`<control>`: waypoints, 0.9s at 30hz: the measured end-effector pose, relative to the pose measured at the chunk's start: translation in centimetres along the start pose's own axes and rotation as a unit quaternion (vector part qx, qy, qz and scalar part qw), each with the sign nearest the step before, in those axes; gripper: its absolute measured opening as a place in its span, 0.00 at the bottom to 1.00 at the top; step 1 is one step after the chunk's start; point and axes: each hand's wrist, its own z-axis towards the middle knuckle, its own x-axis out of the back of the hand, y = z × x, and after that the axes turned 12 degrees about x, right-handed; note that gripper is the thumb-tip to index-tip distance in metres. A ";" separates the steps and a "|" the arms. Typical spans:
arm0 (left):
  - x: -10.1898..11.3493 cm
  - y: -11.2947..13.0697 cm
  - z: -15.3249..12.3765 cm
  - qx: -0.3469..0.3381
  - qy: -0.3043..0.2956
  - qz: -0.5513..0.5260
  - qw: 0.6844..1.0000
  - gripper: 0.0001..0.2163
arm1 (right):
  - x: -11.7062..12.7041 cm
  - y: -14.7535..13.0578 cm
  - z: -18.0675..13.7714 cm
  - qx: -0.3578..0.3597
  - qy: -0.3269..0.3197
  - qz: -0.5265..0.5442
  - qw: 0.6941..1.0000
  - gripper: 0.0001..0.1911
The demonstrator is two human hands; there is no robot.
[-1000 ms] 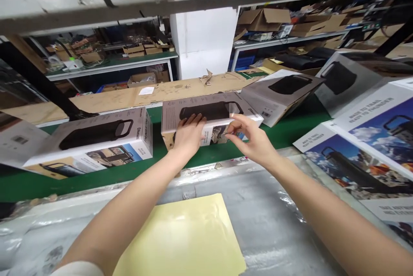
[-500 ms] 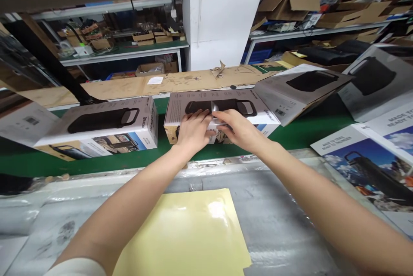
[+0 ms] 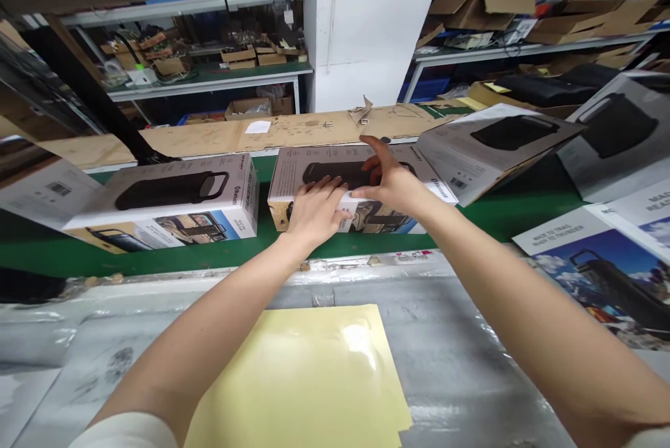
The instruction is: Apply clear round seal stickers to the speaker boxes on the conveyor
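Note:
A white speaker box [image 3: 293, 176] with a black speaker printed on top lies on the green conveyor belt [image 3: 157, 263] in front of me. My left hand [image 3: 314, 211] rests on its near top edge, fingers stretched flat over the lid. My right hand [image 3: 387, 179] lies on the middle of the top, fingers spread, forefinger raised toward the far edge. Neither hand holds anything.
A second speaker box [image 3: 178, 200] lies on the belt to the left, a tilted one [image 3: 492, 144] to the right. More boxes [image 3: 601, 273] are stacked at the right. A yellow sheet [image 3: 308, 378] lies on the plastic-covered bench [image 3: 460, 364]. A cardboard strip [image 3: 220, 137] and shelves stand behind.
My right hand has moved from the box's near edge up onto its top, and its fingers have spread. My left hand has stayed on the near edge.

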 end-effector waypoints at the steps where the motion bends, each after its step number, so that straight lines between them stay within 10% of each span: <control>1: 0.5 -0.1 0.0 0.002 -0.014 -0.009 1.000 0.22 | 0.1 0.4 0.6 -0.006 -0.009 0.006 1.000 0.58; 5: 3.5 -2.3 0.4 0.032 -0.058 -0.132 0.989 0.19 | 0.6 1.3 1.8 -0.022 0.084 0.013 0.996 0.45; 10: 4.8 -7.2 1.4 0.248 0.114 -0.347 0.897 0.27 | 0.4 -1.2 3.6 -0.007 0.197 0.098 0.975 0.20; 17: 1.8 -10.2 1.0 0.364 0.051 -0.660 0.655 0.32 | -1.2 -6.4 9.5 0.006 -0.020 0.266 0.964 0.21; 27: 0.6 -10.2 -0.2 0.300 -0.040 -0.775 0.555 0.25 | -7.9 -5.7 15.6 0.007 -0.111 0.295 0.949 0.30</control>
